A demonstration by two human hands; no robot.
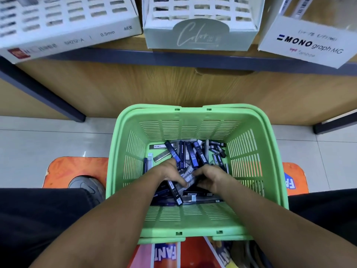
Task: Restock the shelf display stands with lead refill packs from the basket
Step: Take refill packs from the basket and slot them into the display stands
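Left hand [170, 176] and right hand [209, 178] clutch dark-blue lead refill packs [190, 177] inside green slatted plastic basket [195, 222]; best aligned lengthwise before lifting.

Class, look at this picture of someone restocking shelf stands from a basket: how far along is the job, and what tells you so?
Nothing visibly done: many slots in the white stand look empty, though the view there is blurred. In hand: the left hand and right hand are down in the green basket, gathering refill packs. Left: carrying packs up to the stands; a large pile remains.
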